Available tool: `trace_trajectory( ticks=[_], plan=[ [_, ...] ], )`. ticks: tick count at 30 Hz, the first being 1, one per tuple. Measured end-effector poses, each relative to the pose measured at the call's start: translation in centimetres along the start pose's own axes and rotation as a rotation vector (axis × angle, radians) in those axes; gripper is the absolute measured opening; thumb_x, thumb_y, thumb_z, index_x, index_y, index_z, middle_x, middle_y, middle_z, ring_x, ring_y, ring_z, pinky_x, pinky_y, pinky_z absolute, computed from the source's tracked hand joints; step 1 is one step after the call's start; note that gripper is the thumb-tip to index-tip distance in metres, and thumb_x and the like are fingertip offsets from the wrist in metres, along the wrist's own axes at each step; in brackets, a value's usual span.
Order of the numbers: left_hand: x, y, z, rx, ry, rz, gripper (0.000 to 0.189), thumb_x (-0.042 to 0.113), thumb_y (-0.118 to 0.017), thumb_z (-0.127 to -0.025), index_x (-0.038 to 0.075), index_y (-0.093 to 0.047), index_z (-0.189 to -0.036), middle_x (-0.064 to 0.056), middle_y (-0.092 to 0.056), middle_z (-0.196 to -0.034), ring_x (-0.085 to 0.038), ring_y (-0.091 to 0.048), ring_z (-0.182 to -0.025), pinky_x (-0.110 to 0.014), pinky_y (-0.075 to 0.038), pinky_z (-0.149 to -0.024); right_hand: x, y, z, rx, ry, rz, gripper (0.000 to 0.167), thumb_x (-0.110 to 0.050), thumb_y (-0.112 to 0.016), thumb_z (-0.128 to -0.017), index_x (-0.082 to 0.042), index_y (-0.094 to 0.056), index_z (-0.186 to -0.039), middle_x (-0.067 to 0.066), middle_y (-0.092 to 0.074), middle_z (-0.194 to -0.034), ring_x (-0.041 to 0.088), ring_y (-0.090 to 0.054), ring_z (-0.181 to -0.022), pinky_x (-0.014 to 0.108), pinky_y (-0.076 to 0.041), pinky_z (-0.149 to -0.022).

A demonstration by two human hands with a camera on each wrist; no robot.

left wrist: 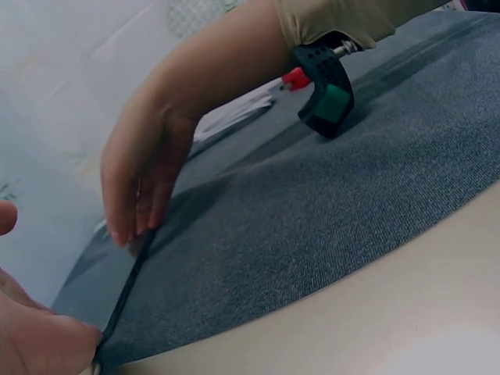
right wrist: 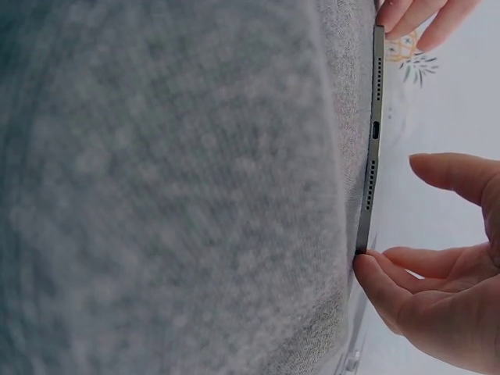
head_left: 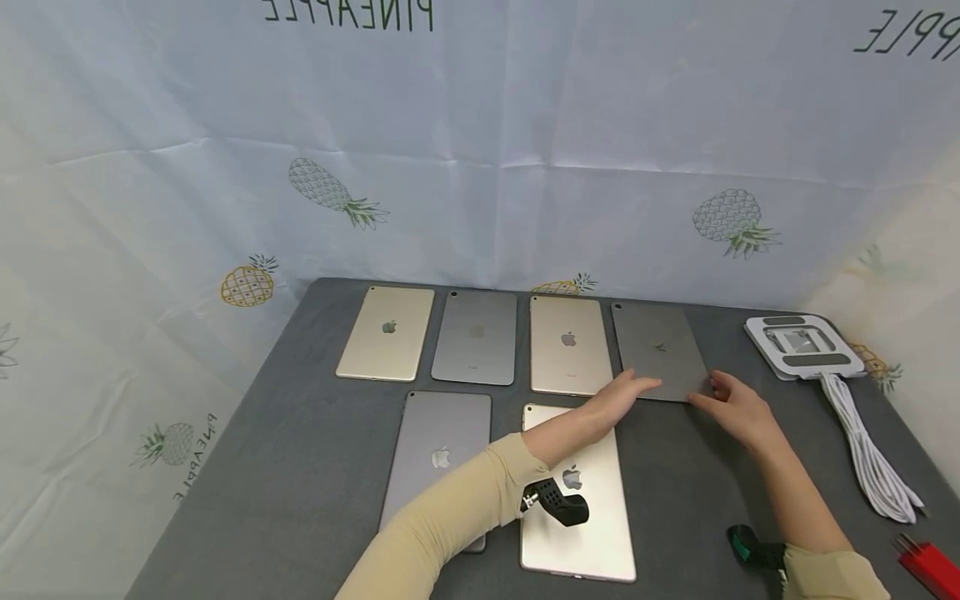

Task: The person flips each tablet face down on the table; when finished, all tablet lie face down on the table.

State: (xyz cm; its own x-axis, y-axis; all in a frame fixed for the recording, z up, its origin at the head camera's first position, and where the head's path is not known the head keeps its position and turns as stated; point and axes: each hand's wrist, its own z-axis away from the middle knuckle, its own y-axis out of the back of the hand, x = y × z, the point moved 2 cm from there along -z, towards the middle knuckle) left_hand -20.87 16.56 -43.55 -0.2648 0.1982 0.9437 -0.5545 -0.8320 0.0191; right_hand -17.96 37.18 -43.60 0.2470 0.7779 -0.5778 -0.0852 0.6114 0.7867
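A dark grey tablet (head_left: 660, 346) lies back up at the right end of the rear row. My left hand (head_left: 621, 394) is at its near left corner. In the right wrist view, the left fingers (right wrist: 383, 285) touch that corner, while the thumb stands raised away from it. At the near right corner my right hand (head_left: 738, 408) pinches the tablet, thumb by the near edge and fingers by the right side. The near edge, with speaker holes and a port, shows in the right wrist view, close over the cloth. My left forearm crosses over a large gold tablet (head_left: 577, 533).
Along the back lie a gold tablet (head_left: 386, 333), a grey tablet (head_left: 475, 337) and another gold tablet (head_left: 570, 346). A larger grey tablet (head_left: 442, 425) lies in front. On the right are a white device with grey pads (head_left: 806, 360), bundled white cables (head_left: 862, 450) and a red plug (head_left: 933, 567).
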Motion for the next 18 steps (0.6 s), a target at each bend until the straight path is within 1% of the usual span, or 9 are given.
trace_trajectory(
  ticks=[5,8,10,12,14,15,18],
  plan=[
    [0.0,0.4,-0.2,0.014,-0.008,-0.017,0.074,0.045,-0.052,-0.092,0.006,-0.031,-0.152,-0.006,-0.034,-0.155,-0.022,-0.029,-0.143,-0.039,-0.025,-0.115,0.0,0.1,0.0,-0.013,0.013,-0.008,0.081,-0.036,-0.054,-0.099,0.019,-0.016,-0.145,0.043,-0.028,-0.141,0.057,-0.034,-0.124,0.065,-0.036,-0.095],
    [0.0,0.6,-0.3,0.026,-0.01,-0.022,0.071,0.042,-0.053,-0.092,0.006,-0.035,-0.151,-0.005,-0.037,-0.153,-0.02,-0.031,-0.142,-0.036,-0.027,-0.114,0.0,0.1,-0.1,-0.023,0.017,-0.019,0.08,-0.036,-0.052,-0.1,0.019,-0.015,-0.145,0.043,-0.027,-0.142,0.057,-0.033,-0.125,0.066,-0.035,-0.096],
    [0.0,0.9,-0.2,0.021,-0.019,-0.023,0.068,0.039,-0.054,-0.093,0.005,-0.037,-0.15,-0.005,-0.04,-0.152,-0.021,-0.036,-0.139,-0.034,-0.031,-0.112,0.0,0.1,-0.1,-0.027,0.016,-0.026,0.08,-0.036,-0.051,-0.101,0.019,-0.014,-0.145,0.044,-0.026,-0.142,0.057,-0.031,-0.127,0.066,-0.034,-0.097],
    [-0.1,1.1,-0.2,0.003,-0.035,-0.005,0.064,0.036,-0.053,-0.095,0.003,-0.039,-0.148,-0.008,-0.044,-0.148,-0.021,-0.043,-0.135,-0.032,-0.036,-0.108,-0.2,0.0,-0.1,-0.016,0.028,-0.012,0.079,-0.035,-0.05,-0.101,0.021,-0.014,-0.144,0.045,-0.026,-0.141,0.058,-0.031,-0.127,0.066,-0.032,-0.098],
    [-0.1,1.6,0.0,-0.014,-0.05,0.038,0.057,0.03,-0.052,-0.097,0.001,-0.043,-0.145,-0.01,-0.05,-0.142,-0.023,-0.052,-0.127,-0.031,-0.042,-0.103,-0.5,-0.2,-0.2,0.023,0.053,0.011,0.076,-0.033,-0.049,-0.101,0.022,-0.016,-0.143,0.045,-0.027,-0.14,0.059,-0.03,-0.127,0.067,-0.031,-0.098],
    [0.0,2.0,0.1,-0.018,-0.063,0.054,0.053,0.027,-0.052,-0.098,0.0,-0.045,-0.143,-0.012,-0.054,-0.138,-0.024,-0.056,-0.122,-0.03,-0.045,-0.1,-0.7,-0.4,-0.2,0.055,0.072,0.02,0.075,-0.032,-0.048,-0.101,0.022,-0.018,-0.143,0.046,-0.027,-0.139,0.059,-0.029,-0.127,0.068,-0.029,-0.099],
    [0.2,3.4,0.7,-0.004,-0.114,0.06,0.042,0.023,-0.051,-0.1,0.002,-0.054,-0.137,-0.01,-0.064,-0.125,-0.022,-0.063,-0.111,-0.03,-0.05,-0.093,-1.9,-0.9,-0.4,0.193,0.142,0.024,0.07,-0.031,-0.047,-0.102,0.022,-0.024,-0.141,0.046,-0.029,-0.137,0.061,-0.027,-0.127,0.07,-0.024,-0.1]
  ],
)
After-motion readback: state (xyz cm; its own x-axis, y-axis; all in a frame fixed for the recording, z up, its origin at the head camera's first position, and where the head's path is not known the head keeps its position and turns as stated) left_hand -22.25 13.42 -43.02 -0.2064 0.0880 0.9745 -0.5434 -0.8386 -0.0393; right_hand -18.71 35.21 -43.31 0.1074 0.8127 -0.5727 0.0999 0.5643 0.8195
